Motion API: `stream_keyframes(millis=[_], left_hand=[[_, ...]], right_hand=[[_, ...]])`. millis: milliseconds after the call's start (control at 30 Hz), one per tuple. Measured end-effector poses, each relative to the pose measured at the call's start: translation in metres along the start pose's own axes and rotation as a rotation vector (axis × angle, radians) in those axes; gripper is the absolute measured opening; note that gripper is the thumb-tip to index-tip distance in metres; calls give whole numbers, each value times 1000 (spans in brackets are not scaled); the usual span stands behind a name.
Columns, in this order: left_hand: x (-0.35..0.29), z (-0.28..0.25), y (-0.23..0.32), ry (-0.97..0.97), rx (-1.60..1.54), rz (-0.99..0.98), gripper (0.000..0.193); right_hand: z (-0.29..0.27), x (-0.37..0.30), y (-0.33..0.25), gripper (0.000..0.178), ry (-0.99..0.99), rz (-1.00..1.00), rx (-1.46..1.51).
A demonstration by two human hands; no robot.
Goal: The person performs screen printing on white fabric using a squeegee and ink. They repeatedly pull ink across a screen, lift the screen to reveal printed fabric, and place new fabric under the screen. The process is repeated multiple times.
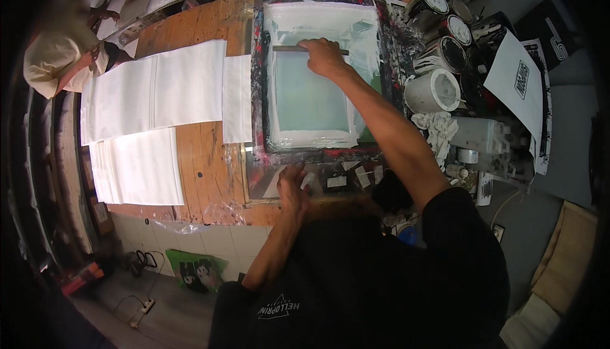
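A squeegee [292, 48] with a long, narrow bar lies crosswise over the far part of a screen printing frame [259, 95]. My right hand [324, 57] is closed on the bar right of its middle, the arm stretched across the frame's right side. Below the bar, the pale green mesh [311, 98] has white ink smeared round its edges. My left hand [293, 182] rests at the board just in front of the frame's near edge, its fingers loosely bent and apart, holding nothing that I can see.
White fabric sheets [152, 92] cover much of the wooden table [203, 165] at left. Ink-stained cans [450, 53] and a white bucket [438, 90] crowd the right side, beside a crumpled rag [435, 133]. Another person [57, 63] is at the far left.
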State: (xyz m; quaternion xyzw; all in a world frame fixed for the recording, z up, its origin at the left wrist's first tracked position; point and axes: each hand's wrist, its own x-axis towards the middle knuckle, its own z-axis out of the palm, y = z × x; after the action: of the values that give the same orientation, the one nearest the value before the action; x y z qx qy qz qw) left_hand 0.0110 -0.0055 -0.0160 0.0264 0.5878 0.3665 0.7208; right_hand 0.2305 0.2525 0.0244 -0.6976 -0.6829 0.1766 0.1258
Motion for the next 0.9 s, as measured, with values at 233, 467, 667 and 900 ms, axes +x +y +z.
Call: stream_keyframes(millis=[233, 467, 667, 900], left_hand=[[-17, 1, 16, -48, -58, 10, 26], [-74, 31, 65, -248, -65, 258, 13], [-85, 77, 134, -533, 10, 690, 15], [117, 31, 136, 702, 1411, 1471, 14]], right_hand=[[-22, -194, -60, 53, -28, -176, 79], [-51, -225, -98, 37, 389, -328, -68], [-153, -159, -116, 15, 476, -462, -181], [-231, -97, -129, 29, 501, -435, -122]])
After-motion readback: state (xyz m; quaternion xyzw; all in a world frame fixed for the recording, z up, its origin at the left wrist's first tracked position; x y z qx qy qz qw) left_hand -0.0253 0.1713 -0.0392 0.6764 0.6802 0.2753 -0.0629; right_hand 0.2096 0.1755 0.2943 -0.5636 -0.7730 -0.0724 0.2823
